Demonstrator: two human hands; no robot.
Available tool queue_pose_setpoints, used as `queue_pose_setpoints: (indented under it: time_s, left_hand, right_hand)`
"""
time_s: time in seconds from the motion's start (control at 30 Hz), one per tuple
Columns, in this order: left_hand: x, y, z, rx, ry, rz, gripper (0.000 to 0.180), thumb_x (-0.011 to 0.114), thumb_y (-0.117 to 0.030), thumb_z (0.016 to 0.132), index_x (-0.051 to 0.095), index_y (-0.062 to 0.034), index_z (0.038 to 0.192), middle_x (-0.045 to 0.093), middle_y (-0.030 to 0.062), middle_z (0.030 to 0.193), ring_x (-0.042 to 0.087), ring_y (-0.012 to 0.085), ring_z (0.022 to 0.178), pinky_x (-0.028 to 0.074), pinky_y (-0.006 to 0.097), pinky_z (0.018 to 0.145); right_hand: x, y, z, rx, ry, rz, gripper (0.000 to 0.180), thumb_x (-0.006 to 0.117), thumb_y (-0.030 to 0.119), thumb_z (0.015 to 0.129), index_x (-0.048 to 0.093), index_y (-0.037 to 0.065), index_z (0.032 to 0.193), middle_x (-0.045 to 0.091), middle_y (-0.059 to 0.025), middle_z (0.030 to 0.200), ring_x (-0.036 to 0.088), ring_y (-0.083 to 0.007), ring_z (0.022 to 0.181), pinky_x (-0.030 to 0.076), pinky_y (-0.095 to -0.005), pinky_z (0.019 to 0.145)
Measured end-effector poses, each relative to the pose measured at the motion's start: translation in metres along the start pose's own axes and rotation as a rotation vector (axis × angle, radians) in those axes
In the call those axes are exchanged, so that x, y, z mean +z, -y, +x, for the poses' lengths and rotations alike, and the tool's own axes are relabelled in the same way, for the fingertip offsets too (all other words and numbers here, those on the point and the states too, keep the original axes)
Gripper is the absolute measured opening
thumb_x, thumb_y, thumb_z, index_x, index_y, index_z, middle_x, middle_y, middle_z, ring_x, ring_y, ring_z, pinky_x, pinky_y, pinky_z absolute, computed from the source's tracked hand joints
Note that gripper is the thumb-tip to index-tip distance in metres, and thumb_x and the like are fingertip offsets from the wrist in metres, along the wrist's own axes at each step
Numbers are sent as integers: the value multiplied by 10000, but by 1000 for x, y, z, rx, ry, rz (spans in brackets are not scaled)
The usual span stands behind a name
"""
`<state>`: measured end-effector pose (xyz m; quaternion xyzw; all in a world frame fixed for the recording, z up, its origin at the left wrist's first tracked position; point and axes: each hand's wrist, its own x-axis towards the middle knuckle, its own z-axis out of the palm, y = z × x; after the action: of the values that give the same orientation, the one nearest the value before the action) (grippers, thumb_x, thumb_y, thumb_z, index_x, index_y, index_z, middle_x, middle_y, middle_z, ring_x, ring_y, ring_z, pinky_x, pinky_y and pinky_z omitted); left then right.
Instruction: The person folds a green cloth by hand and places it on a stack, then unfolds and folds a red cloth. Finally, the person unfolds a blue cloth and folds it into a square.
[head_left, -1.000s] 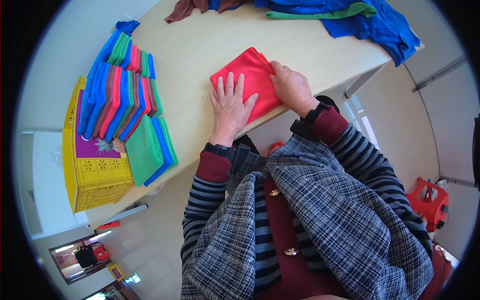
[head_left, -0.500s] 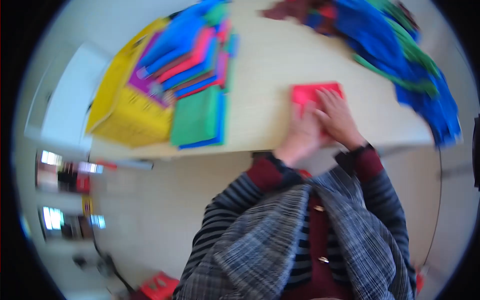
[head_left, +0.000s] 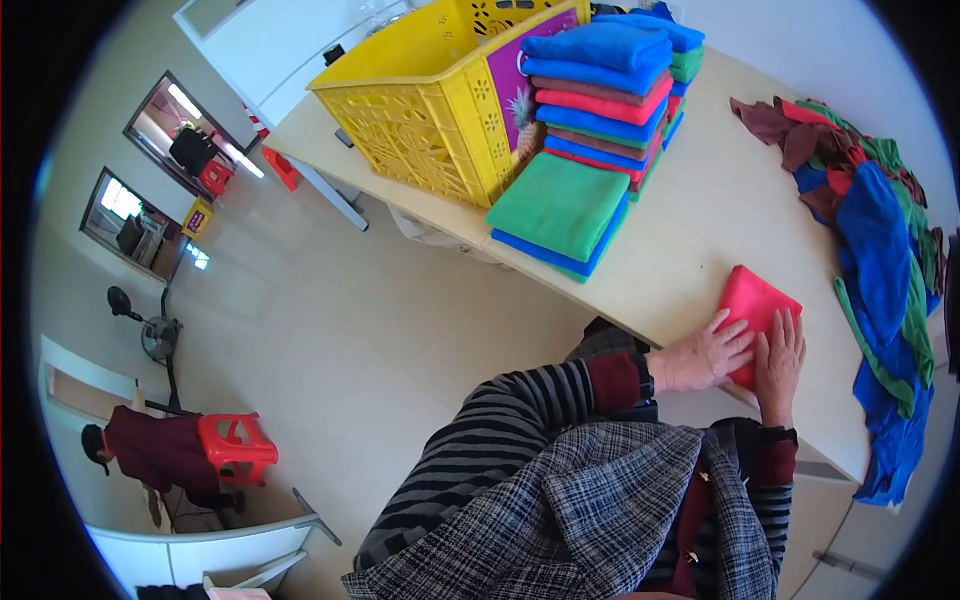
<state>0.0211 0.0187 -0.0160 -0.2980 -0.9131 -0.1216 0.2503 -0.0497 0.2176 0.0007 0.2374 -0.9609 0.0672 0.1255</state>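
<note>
A red cloth (head_left: 752, 302), folded into a flat rectangle, lies at the near edge of the table. My left hand (head_left: 704, 355) rests on its left side with the fingers spread. Flat on its near right part is my right hand (head_left: 781, 362), fingers stretched out. Between the two hands some red fabric shows; the rest of the near part is covered by them. To the left stands a short pile topped by a folded green cloth (head_left: 566, 205), with blue cloth under it. Behind that rises a taller stack of folded cloths (head_left: 597, 85) in blue, red, brown and green.
A yellow plastic crate (head_left: 410, 130) stands left of the stacks on the table (head_left: 690, 215). Along the right side lies a loose heap of crumpled cloths (head_left: 870, 230), partly hanging over the edge. Red stools (head_left: 238, 447) and a person (head_left: 150, 450) are on the floor side at left.
The head view has turned, so the table now lies slanted and more floor shows at left. My hands have moved apart, from overlapping on the red cloth to lying side by side.
</note>
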Motion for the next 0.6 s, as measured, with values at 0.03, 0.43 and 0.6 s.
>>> queue_pose_setpoints:
  time_s: [0.03,0.43,0.6]
  left_hand:
    - [3,1,-1,19,-8,19,586,586,-367,888,558,-16,1357,536,185,1389,419,348,1390,261,569,1183]
    - [-25,12,-15,11,-65,-144,393,616,-134,881,632,14,1245,599,175,1340,530,299,1313,446,385,1096]
    - [-24,7,-12,-2,-46,-35,424,717,-113,850,631,5,1248,617,158,1305,590,305,1247,526,372,1000]
  right_hand:
    - [-10,11,-1,-40,-40,79,497,485,273,1030,464,33,1465,408,-176,1550,280,-372,1483,232,-480,1206]
    - [-7,22,-6,-41,-39,128,614,524,406,1008,409,85,1518,383,-154,1572,296,-357,1481,228,-461,1215]
    - [-29,8,-30,-178,41,179,726,571,501,966,374,100,1538,351,-148,1590,289,-368,1483,229,-481,1220]
